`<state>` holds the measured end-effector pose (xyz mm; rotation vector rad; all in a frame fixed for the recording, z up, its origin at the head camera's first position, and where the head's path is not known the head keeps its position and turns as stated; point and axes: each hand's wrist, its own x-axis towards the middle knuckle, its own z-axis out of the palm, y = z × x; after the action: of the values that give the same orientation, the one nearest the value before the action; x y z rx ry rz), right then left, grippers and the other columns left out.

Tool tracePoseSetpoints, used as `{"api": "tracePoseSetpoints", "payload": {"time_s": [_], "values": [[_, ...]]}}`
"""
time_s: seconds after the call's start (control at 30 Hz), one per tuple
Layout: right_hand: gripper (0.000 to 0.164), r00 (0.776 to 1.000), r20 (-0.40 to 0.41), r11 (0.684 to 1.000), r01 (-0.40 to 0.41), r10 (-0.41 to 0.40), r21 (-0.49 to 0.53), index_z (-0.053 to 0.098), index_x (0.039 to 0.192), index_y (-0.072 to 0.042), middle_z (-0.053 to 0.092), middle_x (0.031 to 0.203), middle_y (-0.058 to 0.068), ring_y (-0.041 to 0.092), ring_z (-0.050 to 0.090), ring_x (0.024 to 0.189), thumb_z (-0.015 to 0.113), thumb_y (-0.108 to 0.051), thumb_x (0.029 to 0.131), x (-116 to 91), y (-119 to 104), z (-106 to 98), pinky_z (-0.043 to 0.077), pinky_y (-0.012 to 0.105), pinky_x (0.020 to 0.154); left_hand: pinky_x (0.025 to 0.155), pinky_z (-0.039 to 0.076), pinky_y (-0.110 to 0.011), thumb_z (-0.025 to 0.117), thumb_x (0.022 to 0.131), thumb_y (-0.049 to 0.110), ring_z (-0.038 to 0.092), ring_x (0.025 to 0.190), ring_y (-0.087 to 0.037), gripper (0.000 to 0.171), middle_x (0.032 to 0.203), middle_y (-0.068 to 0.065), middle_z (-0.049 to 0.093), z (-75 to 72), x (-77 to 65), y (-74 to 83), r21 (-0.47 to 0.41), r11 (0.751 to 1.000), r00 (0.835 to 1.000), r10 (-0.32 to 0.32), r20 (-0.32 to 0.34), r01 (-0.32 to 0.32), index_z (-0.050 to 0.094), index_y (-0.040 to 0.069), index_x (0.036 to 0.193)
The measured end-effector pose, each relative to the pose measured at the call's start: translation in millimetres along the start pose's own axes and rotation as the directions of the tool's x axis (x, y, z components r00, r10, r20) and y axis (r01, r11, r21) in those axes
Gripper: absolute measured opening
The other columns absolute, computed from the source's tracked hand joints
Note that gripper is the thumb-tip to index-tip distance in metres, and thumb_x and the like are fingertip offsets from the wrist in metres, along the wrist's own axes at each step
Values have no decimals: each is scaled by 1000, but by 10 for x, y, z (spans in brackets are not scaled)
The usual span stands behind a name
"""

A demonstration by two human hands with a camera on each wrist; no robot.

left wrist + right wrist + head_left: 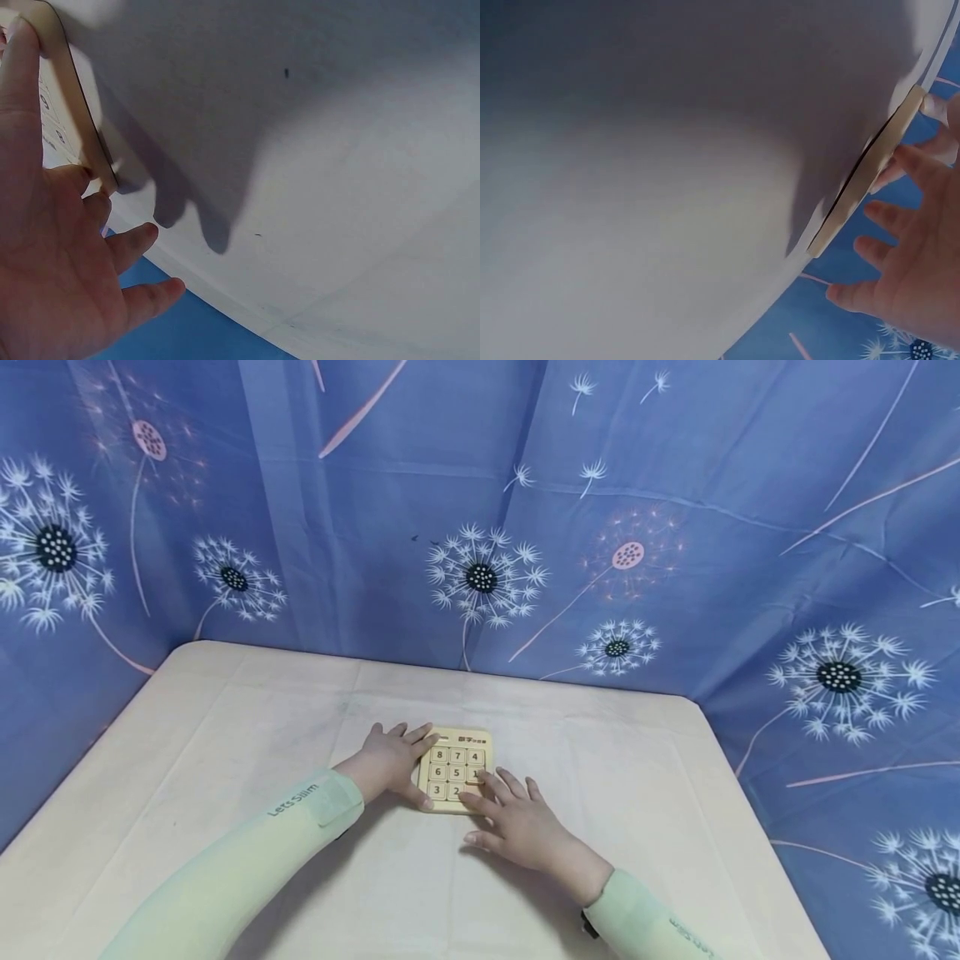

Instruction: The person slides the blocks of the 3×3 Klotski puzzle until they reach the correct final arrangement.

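Observation:
A pale yellow number slide puzzle (456, 757) lies flat on the table, its rows reading 8 7 4, then 6 5 1, then 3 2. My left hand (386, 760) holds the puzzle's left side, thumb at the lower corner and index finger near the upper one; its other fingers spread outward. In the left wrist view, the thumb lies over the frame's edge (82, 112). My right hand (525, 831) reaches over the lower right, fingers extended, index fingertip beside the 2 and another by the 1. It hides the bottom right square. The right wrist view shows the puzzle edge-on (862, 176).
A cream cloth covers the table (247, 710). Blue curtain fabric (375, 543) with dandelion prints hangs behind it and along both sides. Pale green sleeves (247, 852) cover both forearms.

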<state>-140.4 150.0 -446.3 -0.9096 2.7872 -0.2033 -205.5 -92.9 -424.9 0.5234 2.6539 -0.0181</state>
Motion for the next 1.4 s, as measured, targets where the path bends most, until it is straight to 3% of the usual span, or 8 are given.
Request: {"api": "tracePoseSetpoints", "payload": {"time_s": [0.67,1.4], "values": [[56,998,-4,997,-64,64,35,54,149,-28,36,166,15,47,27,155,55,-55,100,-114,81,-12,25,78,119,125,26,-67,75,72,76,28,157,-39,116,174,0,19,3,11,10,14,1000,1000,-9,-3,9,28,20,163],[54,997,3,996,-79,79,43,55,148,-28,36,166,16,47,26,155,53,-54,101,-171,165,-31,23,79,118,126,25,-67,75,73,76,27,158,-38,116,174,1,17,-3,13,14,10,1000,1000,-13,6,13,27,20,164]]}}
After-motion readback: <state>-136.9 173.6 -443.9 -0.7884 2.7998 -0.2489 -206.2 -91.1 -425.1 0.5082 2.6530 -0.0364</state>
